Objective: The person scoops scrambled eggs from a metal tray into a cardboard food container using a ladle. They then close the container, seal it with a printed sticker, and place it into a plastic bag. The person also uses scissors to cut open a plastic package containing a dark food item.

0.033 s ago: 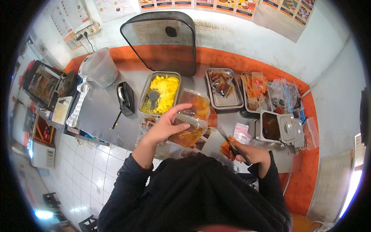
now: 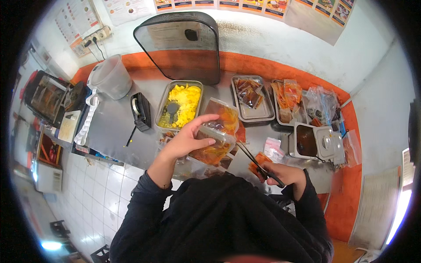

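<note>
My left hand (image 2: 187, 139) is closed, thumb and fingers pinching clear plastic sachets (image 2: 210, 151) of orange-brown sauce just in front of me. Another part of the sachets rises beyond my fingers; I cannot tell how many there are. My right hand (image 2: 287, 174) grips black-handled scissors (image 2: 249, 154), their blades pointing left and slightly parted. The blade tips lie close to the sachets' right edge; whether they touch the plastic is unclear. Small orange packets (image 2: 258, 166) show beside my right fingers, and I cannot tell whether that hand holds them or they lie on the counter.
A metal tray of yellow food with a dark scoop (image 2: 184, 103) stands behind my left hand. Further right are a tray of dark sauce sachets (image 2: 250, 115), orange packets (image 2: 287, 98) and a lidded metal container (image 2: 305, 140). A tape dispenser (image 2: 140, 111) sits left on the steel counter.
The scissors have swung up and left, bringing their tips closer to the sachets. My left hand keeps its hold on the sachets, which have tilted a little.
</note>
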The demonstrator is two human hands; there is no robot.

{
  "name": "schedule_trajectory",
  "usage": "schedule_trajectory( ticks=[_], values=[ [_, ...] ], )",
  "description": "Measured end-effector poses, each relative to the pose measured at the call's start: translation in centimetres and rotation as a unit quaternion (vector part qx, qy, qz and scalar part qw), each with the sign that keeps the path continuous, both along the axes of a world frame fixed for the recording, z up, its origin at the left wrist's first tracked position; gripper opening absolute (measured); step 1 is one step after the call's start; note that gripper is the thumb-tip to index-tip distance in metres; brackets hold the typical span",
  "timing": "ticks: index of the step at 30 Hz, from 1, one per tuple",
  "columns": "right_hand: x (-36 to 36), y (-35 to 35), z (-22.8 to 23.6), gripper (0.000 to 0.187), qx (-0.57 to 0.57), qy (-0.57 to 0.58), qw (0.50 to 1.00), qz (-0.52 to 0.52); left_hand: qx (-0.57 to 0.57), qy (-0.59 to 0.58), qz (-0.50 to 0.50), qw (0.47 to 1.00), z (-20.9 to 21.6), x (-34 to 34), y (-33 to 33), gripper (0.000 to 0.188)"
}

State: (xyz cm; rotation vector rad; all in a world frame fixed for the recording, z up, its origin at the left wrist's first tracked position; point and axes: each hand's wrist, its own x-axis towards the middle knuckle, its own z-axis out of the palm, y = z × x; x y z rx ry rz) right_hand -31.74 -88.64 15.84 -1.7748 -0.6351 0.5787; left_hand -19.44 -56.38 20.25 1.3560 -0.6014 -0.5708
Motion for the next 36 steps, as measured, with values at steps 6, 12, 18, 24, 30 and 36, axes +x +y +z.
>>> schedule_trajectory(
  ticks=[6,12,18,24,30,36],
  values=[
    [1.3,0.6,1.0,0.056,-0.074,-0.002,0.996,0.047,0.090,-0.124,-0.072,0.986,1.6,0.9,-1.3,0.066],
    [1.1,0.6,0.6,0.063,-0.111,-0.022,0.993,0.028,0.134,-0.156,-0.110,0.972,2.2,1.0,-2.6,0.065],
    [0.9,0.6,0.7,0.061,-0.145,-0.026,0.989,-0.002,0.162,-0.209,-0.127,0.956,2.5,1.5,-2.8,0.066],
    [0.9,1.4,0.5,0.058,-0.120,-0.006,0.992,-0.024,0.163,-0.159,-0.148,0.962,2.0,1.0,-3.9,0.059],
    [1.0,1.1,1.1,0.063,-0.119,0.056,0.991,0.030,0.115,-0.045,-0.185,0.975,-0.2,1.2,-4.6,0.056],
    [0.9,1.5,-0.5,0.063,-0.087,0.071,0.993,0.026,0.082,0.044,-0.248,0.964,-1.9,0.8,-6.4,0.057]
  ],
)
